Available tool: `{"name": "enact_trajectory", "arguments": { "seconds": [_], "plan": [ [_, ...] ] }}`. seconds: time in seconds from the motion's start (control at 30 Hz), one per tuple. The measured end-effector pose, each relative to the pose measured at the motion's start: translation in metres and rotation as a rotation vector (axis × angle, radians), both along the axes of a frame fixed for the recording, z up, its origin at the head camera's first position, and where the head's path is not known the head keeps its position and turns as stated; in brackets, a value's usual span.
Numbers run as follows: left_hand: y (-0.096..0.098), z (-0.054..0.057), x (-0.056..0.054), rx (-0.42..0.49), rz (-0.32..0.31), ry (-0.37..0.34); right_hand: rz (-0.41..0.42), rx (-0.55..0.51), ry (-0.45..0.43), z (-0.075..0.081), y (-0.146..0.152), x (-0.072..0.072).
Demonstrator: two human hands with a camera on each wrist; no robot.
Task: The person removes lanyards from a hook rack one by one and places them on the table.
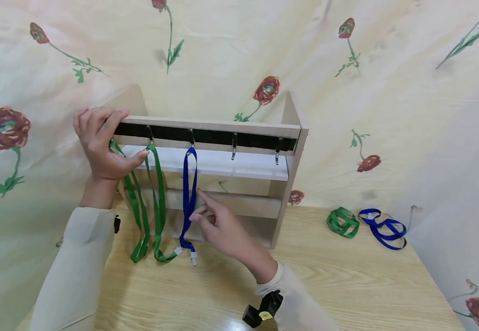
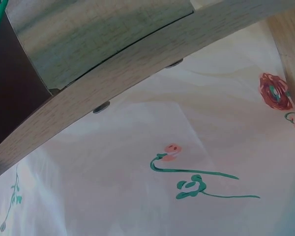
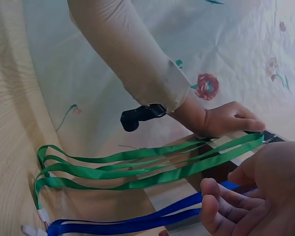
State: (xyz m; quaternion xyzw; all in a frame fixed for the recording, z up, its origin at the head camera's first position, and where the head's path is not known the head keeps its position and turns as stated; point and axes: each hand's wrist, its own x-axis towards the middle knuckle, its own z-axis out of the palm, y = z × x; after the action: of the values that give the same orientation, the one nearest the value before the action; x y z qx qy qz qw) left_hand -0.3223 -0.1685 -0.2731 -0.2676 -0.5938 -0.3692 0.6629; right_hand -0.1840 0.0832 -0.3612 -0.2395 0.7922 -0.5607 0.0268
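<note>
Floral cloth: a cream sheet (image 1: 223, 55) printed with red flowers, standing behind and beside the table.
Table: pale wood-grain top (image 1: 326, 280), bearing the rack and two coiled lanyards.
Rack: an open wooden frame (image 1: 286, 195) with a white shelf (image 1: 243, 171) and a black strip (image 1: 256, 138) along its top board.
Left hand: curled over the rack's top left corner (image 1: 103, 142), gripping it, thumb pointing toward the second lanyard.
Right hand: beside the blue lanyard (image 1: 219, 225), index finger extended, the others loosely bent; whether the fingertips touch the band, one cannot tell.
Green lanyards: one (image 1: 141, 248) hangs below the left hand, its upper end partly hidden; the next (image 1: 160, 202) hangs just right of it.
Blue lanyard: hangs from a hook (image 1: 187, 209), right of both green ones.
Coils: green (image 1: 342, 223) and blue (image 1: 375, 225), side by side, right of the rack.
Hooks: metal (image 1: 234, 146), spaced along the strip.
Clip: white (image 1: 193, 257), at the blue lanyard's lower end.
</note>
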Motion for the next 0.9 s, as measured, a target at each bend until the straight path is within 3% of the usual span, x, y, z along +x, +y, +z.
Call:
{"name": "enact_trajectory", "arguments": {
  "seconds": [0.37,0.67,0.9],
  "plan": [
    [0.001,0.001,0.0,0.008,-0.011,0.022,-0.01,-0.106,-0.098,-0.01,-0.023,-0.01],
    [0.001,0.0,-0.001,0.004,-0.006,0.013,0.118,-0.336,-0.176,-0.02,-0.035,-0.018],
    [0.0,-0.001,-0.001,0.003,-0.002,0.008,0.075,-0.343,-0.098,-0.015,-0.033,-0.008]
  ]
}}
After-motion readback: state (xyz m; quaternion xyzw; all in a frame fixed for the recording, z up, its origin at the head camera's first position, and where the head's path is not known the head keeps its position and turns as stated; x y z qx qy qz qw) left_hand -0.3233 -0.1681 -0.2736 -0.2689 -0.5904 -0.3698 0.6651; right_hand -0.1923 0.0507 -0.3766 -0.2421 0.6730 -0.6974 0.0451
